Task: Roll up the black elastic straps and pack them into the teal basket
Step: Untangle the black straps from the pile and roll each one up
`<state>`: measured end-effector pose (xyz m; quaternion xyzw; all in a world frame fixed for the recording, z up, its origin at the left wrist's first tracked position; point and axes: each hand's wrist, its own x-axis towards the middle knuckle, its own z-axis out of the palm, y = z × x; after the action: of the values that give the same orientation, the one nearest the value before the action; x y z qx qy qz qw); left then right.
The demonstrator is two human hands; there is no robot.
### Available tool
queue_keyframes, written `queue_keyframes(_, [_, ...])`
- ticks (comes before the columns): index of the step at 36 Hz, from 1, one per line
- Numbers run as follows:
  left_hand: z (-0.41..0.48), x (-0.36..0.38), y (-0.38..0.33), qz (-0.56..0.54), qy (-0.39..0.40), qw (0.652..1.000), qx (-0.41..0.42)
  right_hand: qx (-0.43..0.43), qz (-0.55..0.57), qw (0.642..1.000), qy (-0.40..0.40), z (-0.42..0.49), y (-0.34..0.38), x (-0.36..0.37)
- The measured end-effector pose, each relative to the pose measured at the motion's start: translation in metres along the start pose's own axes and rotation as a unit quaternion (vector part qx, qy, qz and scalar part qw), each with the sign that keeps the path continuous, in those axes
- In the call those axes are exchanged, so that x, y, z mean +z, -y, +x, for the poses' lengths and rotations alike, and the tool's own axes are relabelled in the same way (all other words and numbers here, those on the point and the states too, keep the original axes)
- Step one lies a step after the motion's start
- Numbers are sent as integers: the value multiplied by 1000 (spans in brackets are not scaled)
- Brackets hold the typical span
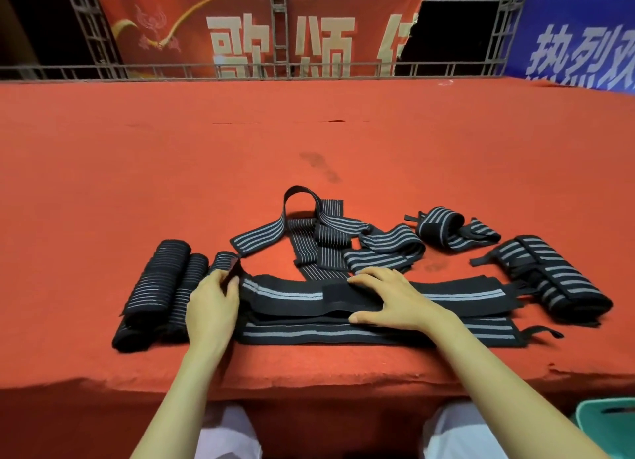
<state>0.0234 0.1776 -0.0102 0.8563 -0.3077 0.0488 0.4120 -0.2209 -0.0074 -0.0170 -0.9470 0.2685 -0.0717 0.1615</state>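
The teal basket (611,427) stands at the near right, below the edge of the red-covered table (309,132); only a corner of it shows. Along the table's near edge the long strap (292,295) lies flat, doubled over itself, running left to right. The left hand (213,298) pinches the strap's left end, fingers curled round the tab. The right hand (388,295) lies flat with straight fingers on the middle of the strap, pressing it down. The step in hand appears to be starting the roll. Turn the left end over tightly, align the edges so the stripes stack, and slide the right hand away along the strap to hold tension. A slack first turn is likely to telescope. Just left lie the rolled straps (161,286). Farther back, the loose straps (319,242) await rolling.
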Motion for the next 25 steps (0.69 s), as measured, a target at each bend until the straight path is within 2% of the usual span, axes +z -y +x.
queue_keyframes(4, [5, -10, 9, -26, 2, 999, -34, -13, -2, 1000, -5, 9, 12, 6])
queue_keyframes(10, [8, -15, 11, -158, 55, 982, -92, -5, 36, 999, -13, 15, 14, 11])
queue_keyframes(16, [13, -15, 6, -178, 94, 976, -86, -14, 54, 998, -31, 10, 4, 7])
queue_keyframes(20, [17, -15, 11, -137, 81, 984, -78, -17, 68, 996, -60, 8, 0, 7])
queue_keyframes(25, [21, -18, 14, -214, 55, 969, -114, -17, 97, 994, -54, 11, 2, 11])
